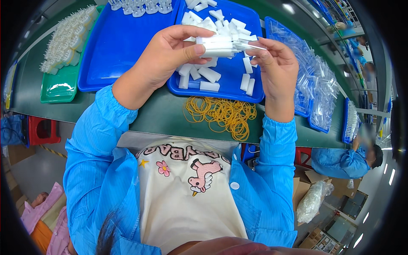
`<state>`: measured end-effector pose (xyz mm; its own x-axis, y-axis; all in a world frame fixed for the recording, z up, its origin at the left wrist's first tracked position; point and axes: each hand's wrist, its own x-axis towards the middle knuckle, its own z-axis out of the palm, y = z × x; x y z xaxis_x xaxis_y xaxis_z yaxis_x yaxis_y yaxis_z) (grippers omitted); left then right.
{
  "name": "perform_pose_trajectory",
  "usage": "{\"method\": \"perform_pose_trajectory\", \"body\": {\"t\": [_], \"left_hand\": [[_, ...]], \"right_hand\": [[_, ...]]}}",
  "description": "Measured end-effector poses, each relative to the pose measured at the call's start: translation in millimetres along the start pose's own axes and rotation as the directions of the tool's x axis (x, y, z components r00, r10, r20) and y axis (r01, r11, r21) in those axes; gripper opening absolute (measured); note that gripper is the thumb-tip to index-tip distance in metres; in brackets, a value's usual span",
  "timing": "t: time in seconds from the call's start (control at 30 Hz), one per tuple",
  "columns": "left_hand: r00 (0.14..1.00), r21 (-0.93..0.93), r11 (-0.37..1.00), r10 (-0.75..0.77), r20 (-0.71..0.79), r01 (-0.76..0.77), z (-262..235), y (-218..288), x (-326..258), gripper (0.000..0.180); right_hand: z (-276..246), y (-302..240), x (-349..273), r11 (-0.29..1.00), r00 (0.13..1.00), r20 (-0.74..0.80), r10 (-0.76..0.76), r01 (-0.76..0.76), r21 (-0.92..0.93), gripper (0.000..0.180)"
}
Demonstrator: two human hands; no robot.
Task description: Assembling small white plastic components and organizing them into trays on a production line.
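Above a blue tray, my left hand pinches a small bundle of white blocks between thumb and fingers. From the right end of that bundle stick out thin clear plastic pieces. My right hand has its thumb and fingertips closed on these clear pieces; their exact shape is hard to make out. Beneath both hands, the blue tray carries many loose white blocks like the held ones. A heap of yellow rubber bands lies on the green table between the tray and my body.
Right of the hands, blue trays hold piled clear plastic strips. On the left sit a wide blue tray with clear parts at its far end and a green tray of white bristly pieces. A co-worker sits at the right.
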<state>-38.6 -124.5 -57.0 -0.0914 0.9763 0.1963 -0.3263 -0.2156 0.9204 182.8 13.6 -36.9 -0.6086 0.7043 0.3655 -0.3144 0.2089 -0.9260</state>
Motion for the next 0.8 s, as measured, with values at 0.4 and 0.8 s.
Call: {"method": "perform_pose_trajectory", "body": {"t": [0.4,0.8], "left_hand": [[0.999,0.036,0.999,0.03,0.026,-0.031,-0.8,-0.3,1.8,0.032],[0.998,0.263,0.965,-0.01,0.067,-0.008,0.6,6.6,3.8,0.035]], "right_hand": [[3.4,-0.6,-4.1,0.999,0.999,0.022,-0.036,0.036,-0.006,0.024],[19.7,7.7,-11.4,0.999,0.996,-0.073,-0.044,0.044,0.003,0.022]]}}
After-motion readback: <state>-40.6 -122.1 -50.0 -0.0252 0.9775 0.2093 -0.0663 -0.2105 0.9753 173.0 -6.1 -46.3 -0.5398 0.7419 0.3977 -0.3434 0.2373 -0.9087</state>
